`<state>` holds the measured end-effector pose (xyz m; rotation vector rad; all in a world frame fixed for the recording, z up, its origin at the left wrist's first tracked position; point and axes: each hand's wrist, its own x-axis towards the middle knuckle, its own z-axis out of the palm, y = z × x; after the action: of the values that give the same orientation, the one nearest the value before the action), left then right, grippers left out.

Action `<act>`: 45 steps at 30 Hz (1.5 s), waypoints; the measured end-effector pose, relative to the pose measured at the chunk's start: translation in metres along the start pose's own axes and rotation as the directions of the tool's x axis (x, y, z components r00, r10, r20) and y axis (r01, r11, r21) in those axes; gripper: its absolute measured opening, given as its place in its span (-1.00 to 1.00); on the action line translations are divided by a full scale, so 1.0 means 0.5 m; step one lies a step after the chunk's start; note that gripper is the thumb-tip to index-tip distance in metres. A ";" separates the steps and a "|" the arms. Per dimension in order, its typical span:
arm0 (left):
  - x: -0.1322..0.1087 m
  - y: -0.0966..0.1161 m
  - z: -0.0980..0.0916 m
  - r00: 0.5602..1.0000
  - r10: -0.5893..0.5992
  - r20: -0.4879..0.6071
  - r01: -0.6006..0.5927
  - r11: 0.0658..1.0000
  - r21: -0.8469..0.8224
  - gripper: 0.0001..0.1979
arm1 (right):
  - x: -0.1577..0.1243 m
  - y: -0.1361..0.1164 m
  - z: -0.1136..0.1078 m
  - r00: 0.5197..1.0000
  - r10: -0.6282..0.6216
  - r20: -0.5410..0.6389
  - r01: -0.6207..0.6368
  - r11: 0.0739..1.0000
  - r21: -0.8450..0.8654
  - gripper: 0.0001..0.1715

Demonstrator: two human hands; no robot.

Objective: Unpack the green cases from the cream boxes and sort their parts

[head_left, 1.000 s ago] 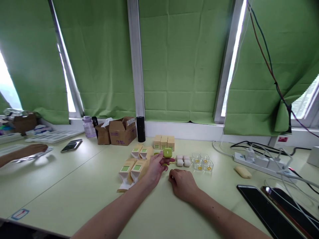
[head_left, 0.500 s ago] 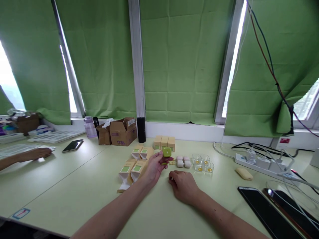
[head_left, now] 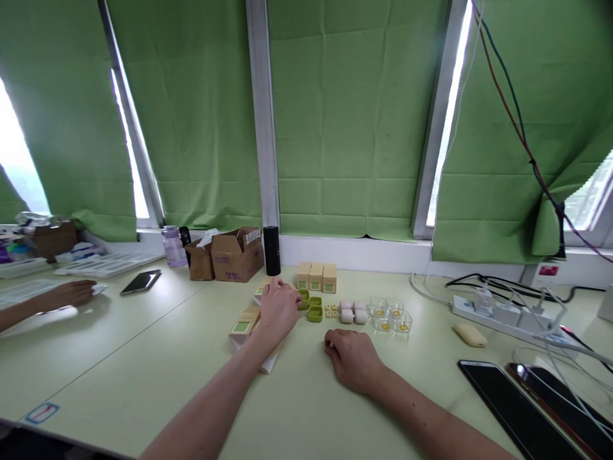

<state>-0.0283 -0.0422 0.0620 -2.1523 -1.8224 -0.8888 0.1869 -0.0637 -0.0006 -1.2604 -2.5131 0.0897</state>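
Observation:
My left hand [head_left: 280, 313] reaches palm down over the kraft paper boxes [head_left: 244, 324], its fingers bent and their tips hidden from me. Whatever they hold, if anything, does not show. Right beside it are several small olive-green square trays or lids [head_left: 315, 314], partly covered by the hand. My right hand [head_left: 353, 359] rests on the table with loosely curled fingers and nothing visible in them. Beyond it sit small pale yellow pieces [head_left: 331, 311], several white-pink rounded blocks [head_left: 354, 312] and clear cups [head_left: 390, 314] with gold-yellow bits inside.
Three upright kraft boxes [head_left: 316, 278] stand behind. Further back are a black cylinder [head_left: 271, 250], cardboard cartons [head_left: 236, 254] and a lilac bottle [head_left: 174, 246]. At right lie a power strip [head_left: 507, 319], a cream oval case [head_left: 469, 334] and phones [head_left: 514, 409]. Another person's hand [head_left: 74, 293] is at left.
My left hand has moved left and turned palm down; the green square piece it held up is no longer visible between its fingers. My right hand has stayed in place.

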 end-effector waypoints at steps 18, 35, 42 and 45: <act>-0.003 -0.009 0.042 0.977 -0.011 0.215 -0.060 0.946 0.319 -0.77 | 0.000 -0.001 0.000 1.000 -0.004 -0.002 0.004 1.000 -0.002 -0.85; 0.000 -0.004 0.052 0.967 -0.021 0.252 -0.075 0.928 0.365 -0.73 | 0.002 0.002 0.004 0.999 -0.022 -0.024 0.021 1.000 -0.006 -0.86; 0.000 0.002 0.045 0.965 -0.021 0.260 -0.085 0.917 0.390 -0.73 | 0.001 -0.001 0.000 1.000 -0.016 -0.017 0.016 1.000 -0.014 -0.85; -0.001 0.004 0.042 0.965 -0.022 0.261 -0.088 0.912 0.401 -0.72 | 0.001 -0.001 -0.002 1.000 -0.018 -0.011 0.017 1.000 -0.011 -0.84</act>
<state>-0.0198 -0.0327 0.0453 -2.0864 -1.8708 -0.1855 0.1864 -0.0637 0.0006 -1.2396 -2.5178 0.0639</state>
